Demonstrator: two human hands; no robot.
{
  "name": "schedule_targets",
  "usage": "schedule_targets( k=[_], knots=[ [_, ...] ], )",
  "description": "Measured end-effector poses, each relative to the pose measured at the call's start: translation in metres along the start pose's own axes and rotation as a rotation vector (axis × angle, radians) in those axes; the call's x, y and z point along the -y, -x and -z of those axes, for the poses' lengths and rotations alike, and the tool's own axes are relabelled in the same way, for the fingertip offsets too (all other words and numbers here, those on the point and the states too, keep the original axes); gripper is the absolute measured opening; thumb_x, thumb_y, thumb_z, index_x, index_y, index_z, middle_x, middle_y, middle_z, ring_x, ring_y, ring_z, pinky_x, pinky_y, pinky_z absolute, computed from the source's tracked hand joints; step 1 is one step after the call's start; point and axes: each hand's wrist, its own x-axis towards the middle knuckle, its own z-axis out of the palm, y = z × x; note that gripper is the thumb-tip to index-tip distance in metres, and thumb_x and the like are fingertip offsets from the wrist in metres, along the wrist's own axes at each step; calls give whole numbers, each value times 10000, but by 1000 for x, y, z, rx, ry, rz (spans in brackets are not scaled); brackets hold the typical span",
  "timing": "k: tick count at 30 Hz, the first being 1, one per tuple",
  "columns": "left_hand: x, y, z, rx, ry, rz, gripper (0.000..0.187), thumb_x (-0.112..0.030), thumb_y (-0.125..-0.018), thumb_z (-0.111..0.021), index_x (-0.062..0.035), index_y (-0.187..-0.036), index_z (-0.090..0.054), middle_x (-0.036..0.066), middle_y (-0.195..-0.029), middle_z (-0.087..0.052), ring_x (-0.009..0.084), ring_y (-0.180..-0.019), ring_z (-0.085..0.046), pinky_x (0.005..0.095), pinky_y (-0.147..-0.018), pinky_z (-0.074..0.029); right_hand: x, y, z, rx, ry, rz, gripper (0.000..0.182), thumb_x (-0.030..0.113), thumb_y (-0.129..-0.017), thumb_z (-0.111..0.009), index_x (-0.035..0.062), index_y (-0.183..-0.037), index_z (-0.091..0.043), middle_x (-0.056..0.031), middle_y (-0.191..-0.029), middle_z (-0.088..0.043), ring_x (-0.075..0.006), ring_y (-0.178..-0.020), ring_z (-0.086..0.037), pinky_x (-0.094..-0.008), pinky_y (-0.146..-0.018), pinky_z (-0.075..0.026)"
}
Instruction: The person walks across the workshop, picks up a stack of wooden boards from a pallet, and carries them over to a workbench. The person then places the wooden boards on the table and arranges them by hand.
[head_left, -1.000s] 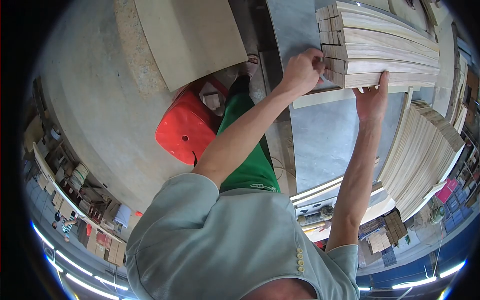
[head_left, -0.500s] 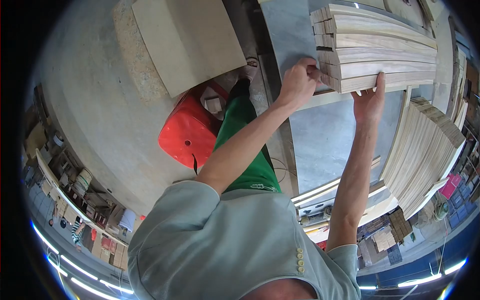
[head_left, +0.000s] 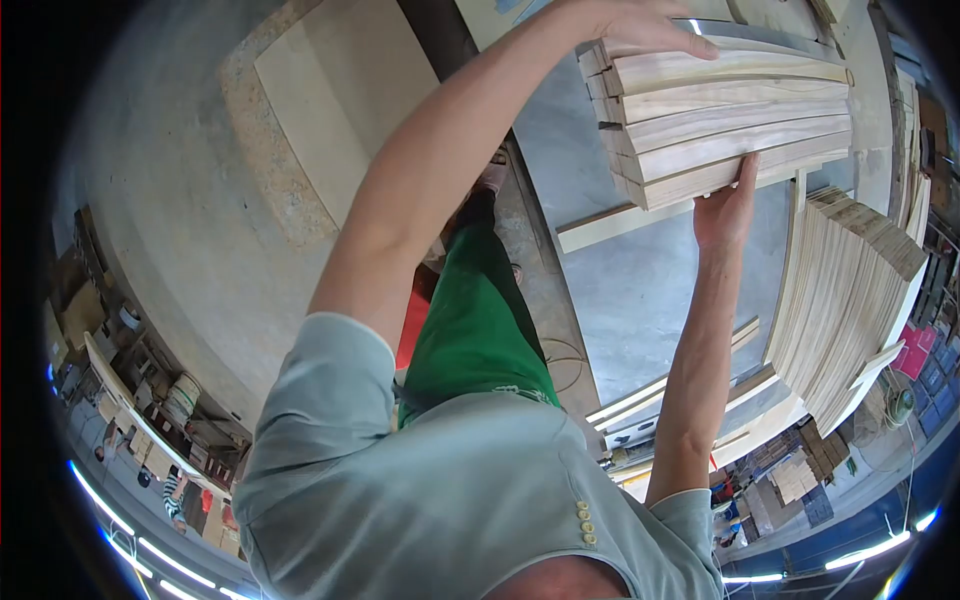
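Note:
A bundle of pale wooden strips (head_left: pixel 740 130), stacked several deep with uneven ends, rests on the grey work surface (head_left: pixel 660 290). My right hand (head_left: pixel 725 212) holds its near side, thumb up against the outer strip and fingers curled beneath. Over the far left end reaches my left hand (head_left: pixel 650 28), its thumb stretched along the top and its fingers extended near the frame's upper edge. Contact between that hand and the wood is hard to judge. One flat strip (head_left: pixel 605 230) sticks out to the left below the bundle.
To the right stands a large row of stacked wooden strips (head_left: pixel 845 290). A pale board (head_left: pixel 345 110) lies left of the bench, and part of a red stool (head_left: pixel 412 325) shows beside my leg. Other people work far off at lower left.
My left hand has gone from the bundle's near left end to its far side. The bundle and my right hand have shifted slightly left in view, uncovering the flat strip.

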Motion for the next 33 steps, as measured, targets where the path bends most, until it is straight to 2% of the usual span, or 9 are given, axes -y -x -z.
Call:
schedule_targets(
  k=[3,6,12,18,21,24,27,30,33],
  knots=[
    [23,-30,-11,7,91,199,745,-475,-780,-653,-42,-1345,-433,175,-1289,-527,235,-1158,-513,317,-979,-385,-3,-7,-2,30,-46,83,670,453,-953,-434,18,-1421,-234,-99,-1437,-302,-249,-1322,-303,-409,-1083,-272],
    [22,-36,-5,308,18,-10,748,-474,-760,-676,-44,-1327,-445,158,-1258,-552,230,-1134,-523,320,-970,-395,-1,-6,-11,-22,-109,34,680,460,-952,-432,7,-1417,-229,-117,-1438,-296,-240,-1319,-312,-363,-1079,-293],
    [25,-36,-22,229,101,-46,711,-400,-756,-704,-31,-1308,-450,151,-1230,-568,226,-1105,-533,328,-952,-412,-7,-11,-9,-9,6,59,701,498,-941,-429,8,-1409,-247,-111,-1419,-348,-237,-1299,-350,-365,-1070,-323],
    [27,-38,-26,242,159,-180,731,-410,-758,-704,-9,-1309,-438,159,-1205,-582,225,-1101,-535,323,-950,-410,-3,-9,-15,24,3,65,706,439,-936,-487,-14,-1406,-217,-154,-1394,-345,-250,-1277,-375,-367,-1044,-364],
    [13,-31,-18,289,141,-79,761,-368,-763,-675,6,-1354,-373,203,-1300,-498,265,-1207,-473,331,-1006,-375,-6,-11,-16,-8,33,71,679,443,-937,-485,-19,-1389,-279,-124,-1381,-397,-234,-1268,-396,-361,-1050,-351],
    [8,-27,-32,237,188,197,798,-482,-727,-696,-63,-1346,-414,192,-1296,-499,306,-1170,-503,393,-979,-396,-8,-13,-11,-15,-23,39,674,429,-939,-489,-20,-1392,-272,-121,-1394,-382,-228,-1281,-379,-357,-1066,-324],
    [16,-44,-29,261,43,114,1009,-634,-690,-658,-80,-1441,-273,206,-1381,-411,300,-1283,-400,377,-1051,-316,-5,-10,-2,35,-7,56,713,431,-935,-494,-5,-1420,-205,-145,-1412,-330,-239,-1307,-324,-354,-1076,-292],
    [1,-54,-27,125,-113,200,1059,-728,-701,-558,-82,-1464,-211,202,-1460,-295,285,-1361,-280,394,-1088,-249,10,-8,-3,-46,-124,69,738,498,-950,-410,-17,-1426,-182,-155,-1446,-292,-250,-1340,-277,-359,-1100,-237],
    [-40,-56,-19,116,-5,250,1026,-755,-749,-457,-82,-1471,-179,162,-1504,-205,255,-1390,-203,402,-1101,-210,17,-15,5,-131,-133,127,760,548,-954,-326,-18,-1432,-159,-167,-1475,-248,-265,-1366,-234,-356,-1110,-204]
  ],
)
